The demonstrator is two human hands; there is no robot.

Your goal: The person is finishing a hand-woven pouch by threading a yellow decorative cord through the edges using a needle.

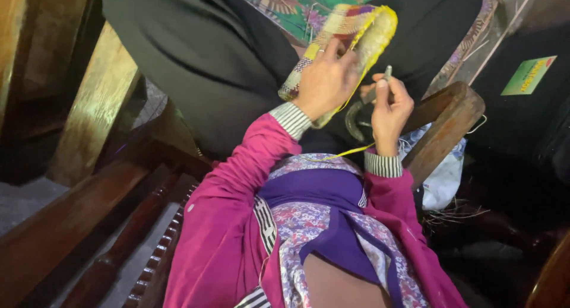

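Upper centre of the frame: the left hand point(325, 82) clamps its fingers over the multicoloured woven piece with a fuzzy yellow edge point(356, 32), held against the dark lap. Just right of it, the right hand point(390, 109) pinches a thin grey metal hook point(387, 73), tip up. A strand of yellow yarn point(344, 152) trails down toward the pink sleeves. The yellow border looks mostly worked along the visible edge; the near end looks unfinished, yarn uncut.

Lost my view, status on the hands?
Left hand grips woven yellow piece. Right hand pinches crochet hook; yellow yarn trails. Nothing blocking.
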